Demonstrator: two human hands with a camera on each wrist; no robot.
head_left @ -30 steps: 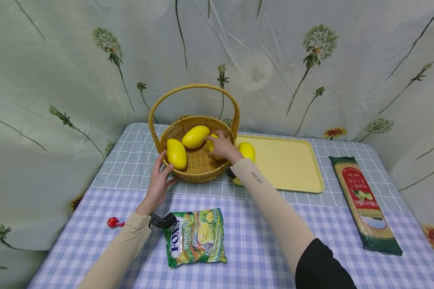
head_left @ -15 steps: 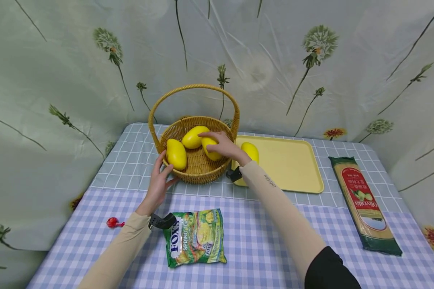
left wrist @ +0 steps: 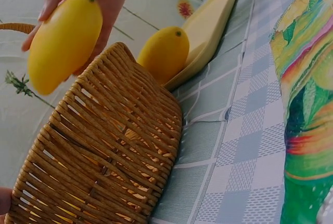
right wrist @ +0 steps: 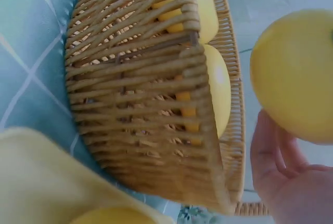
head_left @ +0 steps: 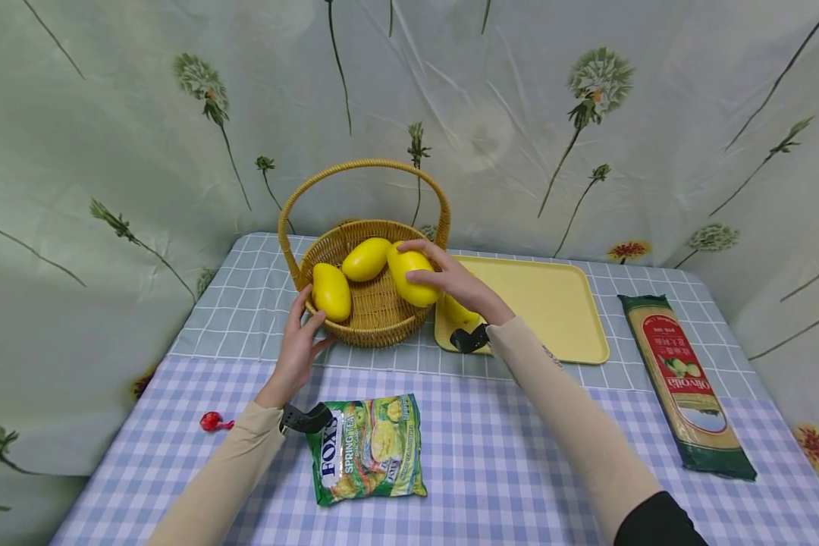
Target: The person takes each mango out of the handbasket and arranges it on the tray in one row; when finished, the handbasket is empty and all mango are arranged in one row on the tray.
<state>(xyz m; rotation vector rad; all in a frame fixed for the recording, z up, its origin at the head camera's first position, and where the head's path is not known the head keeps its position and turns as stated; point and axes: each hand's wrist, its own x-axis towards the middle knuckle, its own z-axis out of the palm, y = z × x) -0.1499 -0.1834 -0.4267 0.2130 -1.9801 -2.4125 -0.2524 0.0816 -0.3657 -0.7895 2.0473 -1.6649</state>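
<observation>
Checked tablecloth, floral backdrop. Since a second ago the right hand [head_left: 460,284] has lifted a mango [head_left: 412,277] out of the wicker basket [head_left: 375,322]; it's now above the rim, toward the yellow tray [head_left: 553,303]. Right fingers curl round the mango. Left hand [head_left: 300,341] rests flat-fingered on the basket's side.
</observation>
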